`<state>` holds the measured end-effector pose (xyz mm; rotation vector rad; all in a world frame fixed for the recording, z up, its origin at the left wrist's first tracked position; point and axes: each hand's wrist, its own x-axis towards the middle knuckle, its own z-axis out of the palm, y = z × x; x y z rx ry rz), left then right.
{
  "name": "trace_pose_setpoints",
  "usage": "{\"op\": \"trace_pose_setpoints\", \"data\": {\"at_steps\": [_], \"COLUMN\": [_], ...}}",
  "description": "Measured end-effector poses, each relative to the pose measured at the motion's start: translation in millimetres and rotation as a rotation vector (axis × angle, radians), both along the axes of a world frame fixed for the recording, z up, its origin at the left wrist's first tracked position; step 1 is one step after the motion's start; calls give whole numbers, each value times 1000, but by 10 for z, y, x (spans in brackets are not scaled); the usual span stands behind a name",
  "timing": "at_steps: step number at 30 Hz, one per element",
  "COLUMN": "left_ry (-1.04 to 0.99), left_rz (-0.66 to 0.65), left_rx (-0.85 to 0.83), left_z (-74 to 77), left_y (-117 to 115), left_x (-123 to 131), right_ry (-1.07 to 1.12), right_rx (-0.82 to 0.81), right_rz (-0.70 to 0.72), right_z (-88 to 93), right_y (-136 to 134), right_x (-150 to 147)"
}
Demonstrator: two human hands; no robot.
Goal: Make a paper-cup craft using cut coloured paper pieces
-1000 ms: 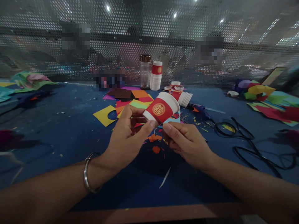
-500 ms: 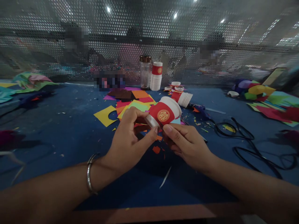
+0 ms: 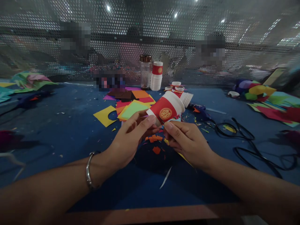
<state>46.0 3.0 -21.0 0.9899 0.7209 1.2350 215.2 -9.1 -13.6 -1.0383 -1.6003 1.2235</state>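
Note:
A red and white paper cup [image 3: 166, 107] with a gold emblem is held tilted above the blue table, its rim toward the upper right. My left hand [image 3: 133, 136] grips the cup's base end, thumb on top. Close beside it, my right hand [image 3: 187, 140] is closed in a pinch near the cup's lower edge; what lies between its fingertips is too small to make out. Coloured paper sheets [image 3: 137, 110] lie behind the left hand, and orange scraps [image 3: 156, 150] lie below the cup.
A glass jar [image 3: 145, 73] and a stack of cups [image 3: 156, 79] stand at the back by a perforated screen. More cups [image 3: 186, 99] lie behind the held one. A glue gun [image 3: 202, 112] and black cable [image 3: 245, 134] are on the right, another glue gun [image 3: 31, 99] on the left.
The cup has turned slightly and shifted a little right and up. My left hand's fingers have moved from the top of its base to underneath, with the thumb now on top.

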Motion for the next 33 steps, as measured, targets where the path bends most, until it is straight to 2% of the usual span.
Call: {"op": "trace_pose_setpoints", "data": {"at_steps": [3,6,10,16,24,33], "left_ry": [-31,36,143,183,284,413], "left_rz": [7,37,7,-9,69,102], "left_rx": [0,43,150,233,276,366], "left_z": [6,-6,-32,-20,33,10], "left_y": [8,6,-12,-44,-45,-60], "left_x": [-2,-31,-66,-60,-78,-100], "right_ry": [-14,-20,-22,-54,-60,-99], "right_rx": [13,8,8,51,62,109], "right_rz": [5,6,11,7,35,26], "right_z": [-6,5,15,4,-14,-13], "right_y": [-3,-25,-59,-64,-54,-44], "right_x": [0,-5,0,13,18,23]}}
